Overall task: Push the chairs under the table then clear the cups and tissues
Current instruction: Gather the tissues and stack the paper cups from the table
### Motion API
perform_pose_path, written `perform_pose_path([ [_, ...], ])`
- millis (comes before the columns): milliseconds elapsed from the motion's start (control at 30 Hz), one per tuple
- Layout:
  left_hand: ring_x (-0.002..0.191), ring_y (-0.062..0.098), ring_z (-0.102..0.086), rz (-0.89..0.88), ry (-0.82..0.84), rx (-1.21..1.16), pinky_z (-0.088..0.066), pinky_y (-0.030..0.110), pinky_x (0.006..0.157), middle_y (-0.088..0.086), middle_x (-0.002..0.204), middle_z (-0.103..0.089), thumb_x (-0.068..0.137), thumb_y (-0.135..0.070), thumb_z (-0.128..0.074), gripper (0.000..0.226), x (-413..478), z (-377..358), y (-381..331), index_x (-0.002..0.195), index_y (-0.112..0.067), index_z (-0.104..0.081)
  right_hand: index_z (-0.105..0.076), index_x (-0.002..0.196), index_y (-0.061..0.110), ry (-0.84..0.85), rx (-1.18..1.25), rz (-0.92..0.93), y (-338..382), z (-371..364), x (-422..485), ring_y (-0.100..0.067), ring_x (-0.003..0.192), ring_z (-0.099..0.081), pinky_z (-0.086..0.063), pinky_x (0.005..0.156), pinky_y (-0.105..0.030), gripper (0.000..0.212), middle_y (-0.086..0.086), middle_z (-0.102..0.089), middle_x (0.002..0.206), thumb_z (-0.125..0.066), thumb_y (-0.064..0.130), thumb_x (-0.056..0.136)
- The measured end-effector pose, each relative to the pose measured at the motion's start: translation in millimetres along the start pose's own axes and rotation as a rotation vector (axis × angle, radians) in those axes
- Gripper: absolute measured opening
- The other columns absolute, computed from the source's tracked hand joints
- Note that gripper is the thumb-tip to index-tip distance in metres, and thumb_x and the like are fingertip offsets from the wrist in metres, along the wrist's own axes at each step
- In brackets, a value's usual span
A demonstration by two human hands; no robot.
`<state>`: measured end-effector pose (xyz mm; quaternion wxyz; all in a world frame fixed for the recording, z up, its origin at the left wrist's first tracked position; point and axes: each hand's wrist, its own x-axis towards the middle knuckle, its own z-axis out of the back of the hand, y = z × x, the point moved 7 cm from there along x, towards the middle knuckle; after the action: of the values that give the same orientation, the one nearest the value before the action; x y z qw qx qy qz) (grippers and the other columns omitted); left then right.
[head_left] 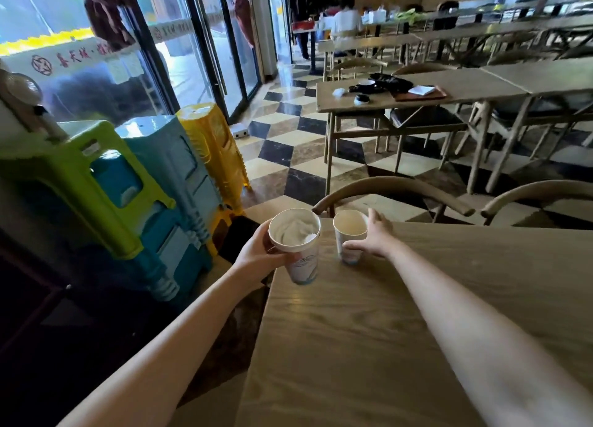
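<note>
My left hand [256, 255] holds a white paper cup [296, 247] with crumpled tissue stuffed inside, lifted just off the left edge of the wooden table [385, 330]. A second, smaller paper cup [350, 234] stands upright near the table's far left corner. My right hand [372, 237] is around that cup with fingers spread, thumb at its lower front; whether it grips is unclear. Two curved wooden chair backs [391, 189] [539, 192] sit tucked at the table's far edge.
Stacks of green [80, 176], blue [170, 176] and yellow stools [211, 150] stand left of the table by glass doors. Another table [327, 104] ahead carries bowls, tissue and a tray. Checkered floor lies between. People sit and stand at the far end.
</note>
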<state>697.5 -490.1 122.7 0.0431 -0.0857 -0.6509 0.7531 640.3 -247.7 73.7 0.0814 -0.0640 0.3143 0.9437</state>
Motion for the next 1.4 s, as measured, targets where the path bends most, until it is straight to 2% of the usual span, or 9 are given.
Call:
perform_pose_path([
  [133,0.108,0.011,-0.061,0.036,0.064,0.012,-0.055,0.024,0.083,-0.004,0.118,-0.063,0.062,-0.002,-0.085,0.075,47.8,21.2,24.2,0.125,-0.026,-0.051,-0.007,0.148,0.003,-0.051,0.012,-0.111,-10.5,-25.8,39.3,-0.035,0.142,-0.02,-0.025,0.114,-0.042,0.11,-0.021,-0.017,0.155,-0.078,0.038,0.072],
  [267,0.098,0.003,-0.061,0.036,0.097,-0.008,-0.053,0.012,0.07,-0.008,0.109,-0.063,0.07,0.009,-0.075,0.069,82.0,25.1,23.5,0.128,-0.016,-0.048,-0.026,0.138,0.01,-0.187,0.132,-0.116,-15.7,-34.3,52.0,-0.031,0.131,-0.037,-0.037,0.102,-0.038,0.086,-0.016,-0.033,0.144,-0.08,0.027,0.073],
  [400,0.104,0.009,-0.061,0.005,0.137,-0.045,-0.056,0.017,0.077,-0.004,0.112,-0.064,0.072,0.008,-0.074,0.068,99.4,24.9,4.8,0.131,-0.014,-0.048,-0.024,0.143,0.009,-0.148,0.158,-0.08,-7.1,-37.9,49.0,-0.029,0.135,-0.033,-0.031,0.108,-0.035,0.094,-0.015,-0.03,0.148,-0.082,0.023,0.07],
  [667,0.095,-0.002,-0.065,-0.148,0.231,-0.131,-0.053,0.013,0.072,0.001,0.118,-0.063,0.078,0.013,-0.065,0.063,94.1,35.8,-71.2,0.134,-0.01,-0.046,-0.03,0.143,0.01,-0.117,0.117,0.237,56.0,-23.9,4.1,-0.027,0.127,-0.045,-0.043,0.101,-0.036,0.103,-0.012,-0.045,0.14,-0.088,0.026,0.06],
  [800,0.093,-0.002,-0.065,-0.195,0.309,-0.072,-0.055,0.017,0.076,0.002,0.114,-0.062,0.076,0.018,-0.064,0.067,72.2,27.2,-83.2,0.135,-0.006,-0.044,-0.04,0.135,0.007,-0.184,0.161,0.432,100.6,-0.3,-29.7,-0.025,0.121,-0.05,-0.046,0.096,-0.034,0.086,-0.015,-0.05,0.135,-0.086,0.022,0.064],
  [967,0.121,0.016,-0.053,-0.194,0.312,-0.069,-0.05,0.03,0.097,0.009,0.134,-0.054,0.077,0.014,-0.066,0.072,36.8,31.1,-83.6,0.139,-0.009,-0.04,-0.046,0.124,0.014,-0.24,0.381,0.46,140.7,24.8,-74.4,-0.008,0.111,-0.056,-0.049,0.083,-0.016,0.075,0.001,-0.057,0.123,-0.087,0.025,0.063],
  [1067,0.111,0.006,-0.058,-0.148,0.366,-0.093,-0.055,0.02,0.086,0.001,0.128,-0.056,0.08,0.015,-0.063,0.072,12.8,38.4,-80.9,0.141,-0.015,-0.038,-0.044,0.122,0.017,-0.254,0.418,0.482,159.7,28.2,-103.7,-0.007,0.11,-0.055,-0.048,0.085,-0.015,0.072,0.004,-0.056,0.123,-0.085,0.029,0.064],
  [1233,0.106,0.008,-0.059,-0.126,0.348,0.037,-0.056,0.023,0.083,-0.004,0.118,-0.061,0.077,0.008,-0.07,0.068,-18.1,65.8,-72.8,0.13,-0.027,-0.044,-0.033,0.14,0.019,-0.007,0.523,0.476,181.8,9.5,-129.7,-0.009,0.124,-0.048,-0.046,0.099,-0.024,0.085,0.002,-0.05,0.136,-0.082,0.021,0.07],
  [1400,0.114,0.015,-0.058,-0.1,0.369,0.095,-0.055,0.031,0.089,0.006,0.13,-0.057,0.077,0.007,-0.071,0.074,-32.3,97.6,-69.5,0.14,-0.019,-0.042,-0.031,0.141,0.035,0.227,0.549,0.425,203.9,-4.1,-146.3,-0.007,0.127,-0.044,-0.046,0.089,-0.016,0.06,0.008,-0.047,0.138,-0.059,0.034,0.088],
])
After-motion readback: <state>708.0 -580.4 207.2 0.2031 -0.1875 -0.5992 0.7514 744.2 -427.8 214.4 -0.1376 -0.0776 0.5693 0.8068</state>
